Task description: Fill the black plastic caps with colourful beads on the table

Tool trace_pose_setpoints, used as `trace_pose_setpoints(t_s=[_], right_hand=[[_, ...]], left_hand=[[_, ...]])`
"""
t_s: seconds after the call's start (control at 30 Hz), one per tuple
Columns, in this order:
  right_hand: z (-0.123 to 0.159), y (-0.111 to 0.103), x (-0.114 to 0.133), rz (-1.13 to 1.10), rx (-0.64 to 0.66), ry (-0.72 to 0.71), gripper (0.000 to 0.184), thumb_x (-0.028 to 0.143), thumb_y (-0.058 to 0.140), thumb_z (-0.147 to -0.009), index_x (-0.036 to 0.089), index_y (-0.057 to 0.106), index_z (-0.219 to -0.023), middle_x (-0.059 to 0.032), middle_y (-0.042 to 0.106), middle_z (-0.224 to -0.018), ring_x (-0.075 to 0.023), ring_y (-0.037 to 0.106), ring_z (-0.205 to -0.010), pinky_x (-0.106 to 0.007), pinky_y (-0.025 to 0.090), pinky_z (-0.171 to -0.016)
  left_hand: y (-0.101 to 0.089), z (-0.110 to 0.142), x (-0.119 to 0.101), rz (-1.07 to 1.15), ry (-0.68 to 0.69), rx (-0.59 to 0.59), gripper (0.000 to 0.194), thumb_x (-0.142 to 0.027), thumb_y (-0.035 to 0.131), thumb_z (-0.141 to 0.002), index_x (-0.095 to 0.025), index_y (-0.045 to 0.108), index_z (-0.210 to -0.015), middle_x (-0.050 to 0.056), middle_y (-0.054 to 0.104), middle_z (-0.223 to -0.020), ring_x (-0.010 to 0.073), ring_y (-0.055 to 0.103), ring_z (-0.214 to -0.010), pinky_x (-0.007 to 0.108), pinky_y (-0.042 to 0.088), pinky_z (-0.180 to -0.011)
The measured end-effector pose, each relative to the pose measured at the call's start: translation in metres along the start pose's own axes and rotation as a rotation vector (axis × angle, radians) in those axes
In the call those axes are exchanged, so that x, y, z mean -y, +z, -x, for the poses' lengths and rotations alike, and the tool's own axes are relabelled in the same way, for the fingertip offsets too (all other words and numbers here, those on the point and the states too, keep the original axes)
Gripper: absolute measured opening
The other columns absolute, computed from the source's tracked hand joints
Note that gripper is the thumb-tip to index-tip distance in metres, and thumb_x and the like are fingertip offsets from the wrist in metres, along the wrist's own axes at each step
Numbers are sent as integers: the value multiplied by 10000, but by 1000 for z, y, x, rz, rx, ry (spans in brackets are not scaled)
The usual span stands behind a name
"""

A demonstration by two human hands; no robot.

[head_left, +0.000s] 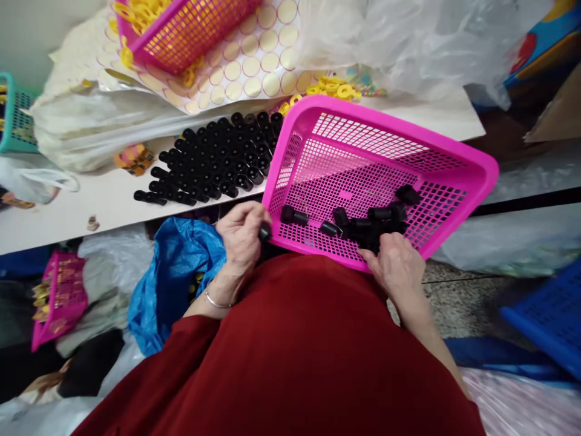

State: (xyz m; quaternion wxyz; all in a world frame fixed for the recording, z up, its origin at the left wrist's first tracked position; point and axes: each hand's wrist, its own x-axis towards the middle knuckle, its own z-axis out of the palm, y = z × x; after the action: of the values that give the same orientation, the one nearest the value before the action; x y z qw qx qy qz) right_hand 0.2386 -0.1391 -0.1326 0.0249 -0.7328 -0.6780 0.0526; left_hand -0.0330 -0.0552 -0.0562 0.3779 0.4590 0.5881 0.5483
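Observation:
A pink plastic basket [408, 151] rests tilted on my lap and against the table edge, with several black cylinders [372, 225] lying in its lower part. My left hand [240, 236] is closed, pinching one black cylinder [265, 231] just outside the basket's near left rim. My right hand [394, 263] reaches over the near rim with its fingers curled down among the black cylinders; what they hold is hidden. Many more black cylinders [213, 160] lie packed in rows on the white table [68, 212] left of the basket.
A second pink basket [190, 30] with yellow rings sits at the back on a sheet of round stickers [254, 66]. Plastic bags [399, 36] cover the table's back. A blue bag [177, 272], a small pink basket [59, 297] and a blue crate [549, 315] lie below.

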Motion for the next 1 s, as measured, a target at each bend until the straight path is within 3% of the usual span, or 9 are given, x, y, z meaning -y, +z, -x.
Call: trace_pose_setpoints(t_s=[0.17, 0.23, 0.3, 0.4, 0.47, 0.6, 0.73, 0.87, 1.0], right_hand=[[2, -1, 3, 68, 144, -132, 150, 240, 495, -942, 148, 612, -930, -106, 642, -837, -212, 581, -733, -316, 340, -606], [5, 4, 0, 51, 152, -222, 214, 170, 437, -948, 144, 637, -1020, -110, 664, -893, -213, 599, -771, -315, 382, -628], [10, 10, -5, 9, 135, -278, 336, 93, 413, -916, 141, 635, -1163, -129, 686, -1053, -223, 617, -853, -319, 443, -681], [13, 17, -11, -83, 126, -267, 476, 42, 402, -871, 144, 594, -1295, -136, 659, -1220, -234, 626, -934, -333, 496, -742], [11, 20, -14, -135, 134, -213, 460, 78, 407, -887, 133, 585, -1307, -139, 665, -1142, -238, 629, -895, -341, 502, -714], [7, 20, -19, -354, 8, -159, 378, 202, 473, -916, 129, 597, -1265, -147, 654, -1056, -266, 624, -920, -396, 533, -779], [14, 15, -20, -835, -187, -101, 281, 298, 590, -908, 217, 610, -1176, -96, 653, -1109, -255, 622, -1063, -446, 540, -946], [21, 8, -13, -1274, -143, 15, 319, 341, 680, -869, 250, 599, -1164, -61, 664, -1145, -200, 666, -1061, -389, 564, -973], [20, 7, -5, -1453, -105, 121, 338, 380, 755, -811, 256, 625, -1097, -39, 693, -1052, -173, 695, -969, -336, 605, -890]], left_hand=[[52, 14, -29, 289, -757, 662, 593, -690, 634, -834, -119, 679, -680, 51, 649, -586, 81, 554, -489, 190, 405, -459], [66, 10, -26, 370, -978, 810, 549, -598, 586, -914, -101, 687, -703, 71, 677, -646, 69, 539, -482, 178, 383, -440], [77, 6, -19, 444, -1090, 863, 436, -438, 562, -961, -95, 697, -729, 63, 681, -680, 61, 534, -487, 174, 398, -449], [85, 4, -7, 499, -1103, 852, 199, -189, 597, -897, -87, 712, -770, 40, 670, -713, 66, 581, -554, 170, 466, -518], [89, 5, -1, 490, -1078, 868, 98, -107, 623, -828, -81, 715, -804, 34, 665, -723, 74, 608, -587, 175, 499, -554], [94, 6, 6, 461, -1028, 885, 65, -86, 654, -787, -89, 695, -838, 28, 661, -741, 96, 643, -611, 211, 551, -603], [97, 6, 9, 441, -982, 899, 71, -88, 687, -777, -90, 689, -848, 36, 682, -790, 102, 670, -644, 221, 567, -641], [101, 13, 11, 420, -991, 971, 83, -98, 709, -776, -91, 685, -855, 28, 682, -772, 103, 675, -635, 221, 556, -644], [106, 19, 11, 383, -1029, 963, 54, -77, 675, -799, -88, 675, -851, 28, 680, -757, 99, 673, -635, 218, 560, -655]])
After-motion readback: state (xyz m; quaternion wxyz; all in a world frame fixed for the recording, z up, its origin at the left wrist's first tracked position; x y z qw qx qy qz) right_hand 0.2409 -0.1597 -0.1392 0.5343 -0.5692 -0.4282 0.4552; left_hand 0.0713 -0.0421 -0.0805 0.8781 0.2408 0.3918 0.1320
